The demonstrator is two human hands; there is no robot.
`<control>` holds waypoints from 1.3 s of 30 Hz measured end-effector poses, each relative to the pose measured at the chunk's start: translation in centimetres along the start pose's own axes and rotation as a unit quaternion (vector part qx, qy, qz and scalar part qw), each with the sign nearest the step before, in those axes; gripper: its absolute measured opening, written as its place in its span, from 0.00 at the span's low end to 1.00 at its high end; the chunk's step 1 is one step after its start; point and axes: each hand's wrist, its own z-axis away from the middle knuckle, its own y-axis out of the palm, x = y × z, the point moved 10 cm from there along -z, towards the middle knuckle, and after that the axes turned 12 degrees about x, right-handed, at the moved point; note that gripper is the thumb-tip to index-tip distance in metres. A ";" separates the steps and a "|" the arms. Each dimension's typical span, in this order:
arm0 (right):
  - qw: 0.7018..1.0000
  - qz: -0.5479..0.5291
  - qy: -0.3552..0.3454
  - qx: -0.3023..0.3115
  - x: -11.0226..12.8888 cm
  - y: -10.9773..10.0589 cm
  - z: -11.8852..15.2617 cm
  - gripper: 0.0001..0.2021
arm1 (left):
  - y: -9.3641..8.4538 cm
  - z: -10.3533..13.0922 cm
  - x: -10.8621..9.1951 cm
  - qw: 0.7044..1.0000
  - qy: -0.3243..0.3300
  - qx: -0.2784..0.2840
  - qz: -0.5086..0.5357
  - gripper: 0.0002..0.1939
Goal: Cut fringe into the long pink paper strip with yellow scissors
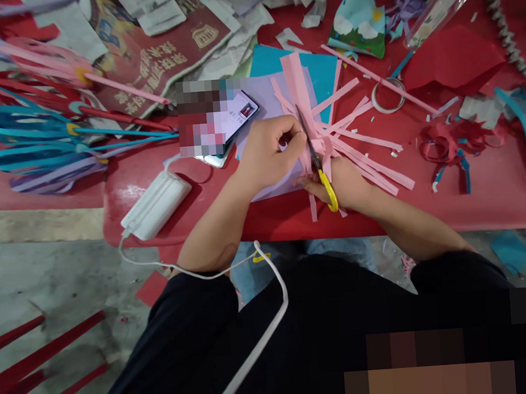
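Observation:
My left hand [271, 148] is closed, thumb and forefinger pinched together at the pink paper strips [315, 130]. The small piece between its fingertips is mostly hidden. My right hand [345, 182] is beside it on the right, with a pair of scissors [328, 190] held against it. Their yellow handle rests over the palm side, and the dark blades point up and away between both hands. More strips fan out to the right, and some partly cover my right fingers. Under the hands lies lilac paper [262, 179], with a blue sheet [276, 61] behind it.
A phone [239, 117] and a white power bank [155, 204] with a cable are at left. Beyond them are blue paper lanterns [33, 132] on sticks. A tape roll [388, 95], red scraps [452, 139] and a bottle [443, 7] lie right on the red table [484, 205].

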 end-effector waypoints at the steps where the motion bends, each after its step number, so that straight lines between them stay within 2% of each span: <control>1: 1.000 0.000 0.001 0.001 0.0 0.0 0.0 0.25 | 0.0 0.0 0.0 1.000 0.004 -0.001 0.001 0.15; 6: 1.000 0.010 -0.003 -0.003 0.2 -0.2 0.1 0.27 | -0.1 0.1 -0.2 1.000 0.023 -0.007 0.010 0.15; 10: 1.000 0.001 -0.024 -0.010 0.2 -0.1 0.1 0.30 | -0.1 0.0 -0.1 1.000 0.010 -0.004 0.011 0.14; 21: 0.999 0.032 -0.016 -0.036 0.0 0.1 0.0 0.27 | -0.1 0.1 0.2 1.000 0.004 -0.009 0.015 0.15; 39: 1.000 -0.004 -0.010 -0.016 0.1 -0.2 0.3 0.22 | 0.0 0.0 0.6 1.000 0.007 -0.005 0.022 0.16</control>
